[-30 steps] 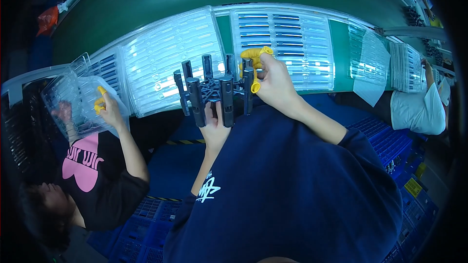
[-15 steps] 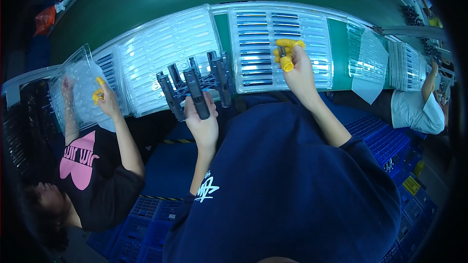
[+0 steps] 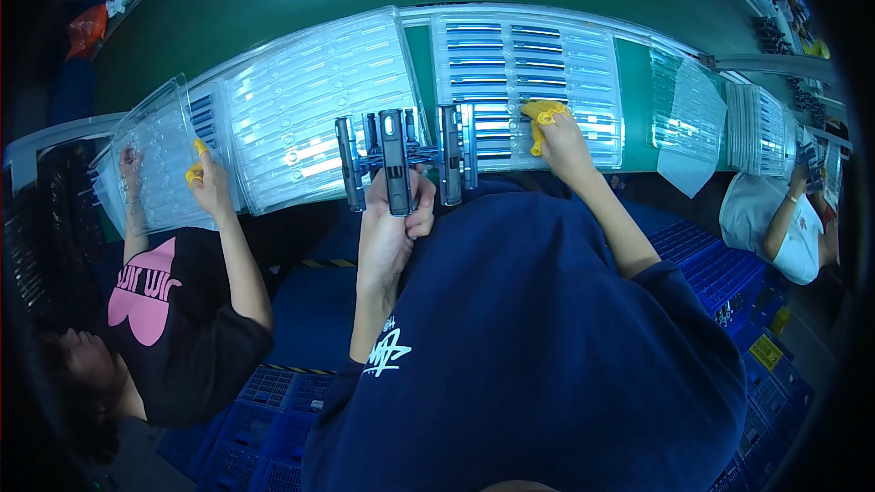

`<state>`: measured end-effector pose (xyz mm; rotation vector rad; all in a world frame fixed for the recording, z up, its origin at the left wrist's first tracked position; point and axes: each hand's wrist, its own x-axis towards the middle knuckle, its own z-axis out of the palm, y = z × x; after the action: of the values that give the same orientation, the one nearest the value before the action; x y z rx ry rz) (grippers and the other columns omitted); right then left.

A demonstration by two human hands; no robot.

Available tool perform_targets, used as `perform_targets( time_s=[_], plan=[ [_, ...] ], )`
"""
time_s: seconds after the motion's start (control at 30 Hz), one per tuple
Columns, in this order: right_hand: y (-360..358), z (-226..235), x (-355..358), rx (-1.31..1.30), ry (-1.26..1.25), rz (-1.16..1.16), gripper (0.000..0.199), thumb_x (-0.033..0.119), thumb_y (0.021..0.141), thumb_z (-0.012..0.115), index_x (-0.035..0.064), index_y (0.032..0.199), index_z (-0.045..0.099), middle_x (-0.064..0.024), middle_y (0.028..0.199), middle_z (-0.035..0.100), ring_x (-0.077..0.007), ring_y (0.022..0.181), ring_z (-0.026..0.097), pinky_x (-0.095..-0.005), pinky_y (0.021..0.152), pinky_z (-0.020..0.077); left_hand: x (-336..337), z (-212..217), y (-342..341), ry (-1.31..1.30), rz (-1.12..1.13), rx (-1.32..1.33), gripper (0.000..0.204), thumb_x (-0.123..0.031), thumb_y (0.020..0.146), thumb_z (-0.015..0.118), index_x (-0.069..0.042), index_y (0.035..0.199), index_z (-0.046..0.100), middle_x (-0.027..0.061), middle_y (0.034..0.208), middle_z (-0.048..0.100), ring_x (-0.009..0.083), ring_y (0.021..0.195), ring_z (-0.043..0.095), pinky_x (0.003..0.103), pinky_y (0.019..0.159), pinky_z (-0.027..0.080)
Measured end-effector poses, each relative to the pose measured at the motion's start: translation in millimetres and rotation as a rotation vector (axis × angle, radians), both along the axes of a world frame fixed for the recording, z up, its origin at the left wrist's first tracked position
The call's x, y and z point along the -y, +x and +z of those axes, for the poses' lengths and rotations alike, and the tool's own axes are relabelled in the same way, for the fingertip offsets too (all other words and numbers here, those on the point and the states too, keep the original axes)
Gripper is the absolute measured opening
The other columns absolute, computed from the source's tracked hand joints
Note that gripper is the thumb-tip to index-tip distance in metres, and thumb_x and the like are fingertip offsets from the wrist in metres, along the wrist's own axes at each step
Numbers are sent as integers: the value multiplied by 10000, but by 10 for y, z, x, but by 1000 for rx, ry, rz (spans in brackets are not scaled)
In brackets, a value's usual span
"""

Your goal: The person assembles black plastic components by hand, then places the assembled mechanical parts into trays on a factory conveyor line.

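The left hand (image 3: 390,232) gripped the black multi-post fixture (image 3: 395,157), with posts around its fingers, while the right hand's (image 3: 561,138) bunched, yellow-covered fingers, contents impossible to tell, were over the clear tray (image 3: 594,82), where a careless brush could have dislodged dark strips (image 3: 480,109) beside them.

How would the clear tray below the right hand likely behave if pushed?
The clear tray may flex, since its walls look thin. It could slide fairly easily, its plastic looking smooth and glossy. Tipping seems unlikely, as it lies flat.
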<state>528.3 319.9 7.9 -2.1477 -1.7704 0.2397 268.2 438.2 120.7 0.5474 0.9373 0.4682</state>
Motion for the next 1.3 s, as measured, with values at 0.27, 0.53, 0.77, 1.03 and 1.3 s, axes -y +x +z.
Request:
perform_targets(
  time_s=[0.27,0.53,0.77,1.03,1.3],
  plan=[
    [-52,98,4,41,109,-63,284,-46,688,599,3,967,619,-159,857,567,-327,828,542,-412,844,429,40,30,28,112,-105,38,316,-277,927,513,33,894,567,96,743,603,117,648,529,249,626,416],
    [-573,1151,-275,-770,300,-195,309,100,750,695,7,1033,612,-101,965,641,-215,861,610,-302,773,453,107,-131,118,200,-10,15,268,-240,950,475,-3,857,560,47,721,565,100,634,501,225,597,397],
    [-794,1396,-469,-1312,124,-177,452,3,783,671,-20,1173,445,-81,1093,533,-135,930,550,-252,858,435,212,-257,34,341,-58,-367,272,-277,944,492,-29,862,566,1,714,545,60,618,470,209,568,362],
    [-814,1462,-522,-1413,-8,-124,391,-22,797,643,-3,1136,449,-60,1010,511,-113,901,543,-229,780,459,233,-236,52,440,-10,-428,245,-225,937,509,4,866,558,36,729,552,62,628,495,226,551,393],
    [-882,1346,-509,-1526,23,-51,430,-14,825,617,-10,1214,434,-74,1112,493,-122,1025,516,-250,905,407,260,-338,-37,539,-75,-375,49,13,883,459,-18,849,444,98,813,538,90,614,463,226,550,396]
  ],
)
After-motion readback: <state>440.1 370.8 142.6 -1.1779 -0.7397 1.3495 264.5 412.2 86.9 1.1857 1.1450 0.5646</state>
